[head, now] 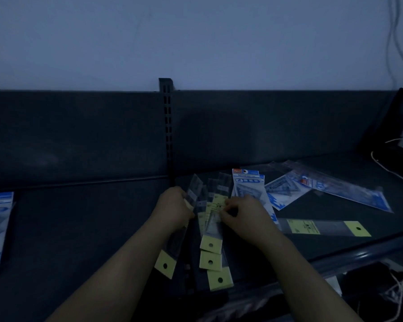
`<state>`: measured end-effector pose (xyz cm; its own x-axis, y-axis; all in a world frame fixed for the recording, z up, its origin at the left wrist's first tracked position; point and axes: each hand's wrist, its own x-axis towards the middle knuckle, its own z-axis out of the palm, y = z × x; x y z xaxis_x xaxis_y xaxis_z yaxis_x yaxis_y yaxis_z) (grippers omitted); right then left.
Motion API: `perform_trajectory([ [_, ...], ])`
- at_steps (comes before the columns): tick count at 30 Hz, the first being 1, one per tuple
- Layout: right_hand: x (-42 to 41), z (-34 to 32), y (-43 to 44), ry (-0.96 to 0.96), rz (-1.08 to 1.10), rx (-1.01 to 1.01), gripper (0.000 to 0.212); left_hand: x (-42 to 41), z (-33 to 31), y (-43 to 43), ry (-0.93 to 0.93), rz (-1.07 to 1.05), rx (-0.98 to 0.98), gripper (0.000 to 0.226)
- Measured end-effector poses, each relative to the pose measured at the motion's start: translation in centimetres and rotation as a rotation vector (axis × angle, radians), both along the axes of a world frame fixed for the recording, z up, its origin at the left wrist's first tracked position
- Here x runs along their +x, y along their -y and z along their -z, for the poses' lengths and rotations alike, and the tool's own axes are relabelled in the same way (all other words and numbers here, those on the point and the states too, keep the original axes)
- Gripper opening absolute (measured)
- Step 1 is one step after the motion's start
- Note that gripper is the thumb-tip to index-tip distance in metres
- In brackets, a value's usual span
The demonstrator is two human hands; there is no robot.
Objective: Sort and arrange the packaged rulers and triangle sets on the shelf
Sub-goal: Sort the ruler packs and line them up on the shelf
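Ruler packs (pixel 209 261): lying fanned on the dark shelf (pixel 91 228) between both hands, long axis running from front edge toward the back, yellow tabs pointing at the person. Gripping the leftmost pack (pixel 175 242) with left hand (pixel 173 205), fingers curled. Pinching the top pack (pixel 213 226) with right hand (pixel 244 217). Lying crosswise to the right, single pack (pixel 323 227), tab pointing right.
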<state>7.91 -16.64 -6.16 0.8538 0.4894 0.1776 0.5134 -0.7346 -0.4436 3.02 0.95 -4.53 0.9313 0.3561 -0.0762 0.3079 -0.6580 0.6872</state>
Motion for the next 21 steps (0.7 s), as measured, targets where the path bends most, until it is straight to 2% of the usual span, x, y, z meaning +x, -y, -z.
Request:
perform_trajectory([
  [2,-0.2,-0.2,-0.2,0.035,0.022,-0.049,0.038,-0.2,-0.1,0.1,0.009,0.004,-0.019,0.026],
  [6,-0.9,0.5,-0.7,0.009,-0.080,-0.248,0.064,-1.3,0.0,0.0,-0.007,0.021,-0.112,0.032],
  [12,-2.8,0.5,-1.0,-0.037,-0.234,-0.174,0.050,-2.8,0.4,-0.5,0.048,-0.053,-0.233,0.032],
  [16,-3.9,0.6,-1.4,-0.131,-0.340,-0.017,0.044,-2.9,0.4,-0.7,0.046,-0.115,-0.350,0.031],
  [21,-4.2,0.3,-1.4,-0.161,-0.325,0.081,0.041,-3.3,0.6,-0.7,0.022,-0.123,-0.366,0.036],
])
